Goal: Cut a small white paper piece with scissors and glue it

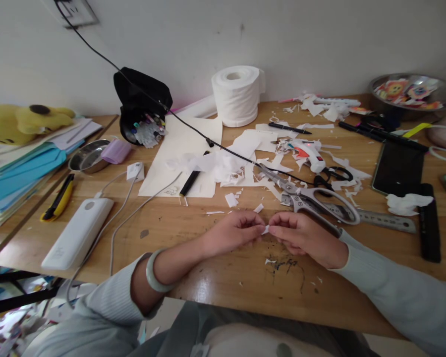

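Observation:
My left hand (232,231) and my right hand (301,235) meet just above the wooden table (208,277) near its front edge. Between their fingertips they pinch one tiny white paper scrap (265,229). Both sets of fingers are curled around it. A pale jade bangle (153,271) sits on my left wrist. Grey-handled scissors (312,201) lie right behind my right hand, blades pointing to the far left. Small white paper cuttings (231,200) are scattered just beyond my hands.
A white power bank (78,233) with cables lies at left, beside a yellow utility knife (58,198). Behind are a tissue roll (239,94), a white glue gun (312,156), a metal ruler (388,220), a phone (398,168), a black pen cup (141,106) and a steel bowl (412,94).

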`<state>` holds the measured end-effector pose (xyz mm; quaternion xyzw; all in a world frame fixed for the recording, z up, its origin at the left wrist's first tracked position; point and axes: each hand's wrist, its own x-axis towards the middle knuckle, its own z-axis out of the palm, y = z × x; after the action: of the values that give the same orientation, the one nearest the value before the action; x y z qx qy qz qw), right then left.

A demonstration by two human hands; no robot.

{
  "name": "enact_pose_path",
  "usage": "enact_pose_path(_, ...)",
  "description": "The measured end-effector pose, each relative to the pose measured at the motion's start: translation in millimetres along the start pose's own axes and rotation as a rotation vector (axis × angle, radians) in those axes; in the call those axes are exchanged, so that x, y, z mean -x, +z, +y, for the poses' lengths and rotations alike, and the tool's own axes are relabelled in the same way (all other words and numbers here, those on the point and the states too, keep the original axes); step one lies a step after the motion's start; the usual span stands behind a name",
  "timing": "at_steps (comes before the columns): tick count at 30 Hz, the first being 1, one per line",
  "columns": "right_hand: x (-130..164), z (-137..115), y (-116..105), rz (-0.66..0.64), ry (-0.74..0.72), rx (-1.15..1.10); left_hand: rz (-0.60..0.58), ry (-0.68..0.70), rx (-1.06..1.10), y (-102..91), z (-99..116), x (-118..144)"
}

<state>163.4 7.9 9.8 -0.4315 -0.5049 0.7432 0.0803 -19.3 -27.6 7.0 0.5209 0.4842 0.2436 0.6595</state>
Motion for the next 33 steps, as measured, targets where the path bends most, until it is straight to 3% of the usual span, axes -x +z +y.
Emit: enact_pose_path(33,0.4,1.7,0.9,0.018,-0.039,0.061,0.014,-0.048,0.022,2.1,3.6,0.7)
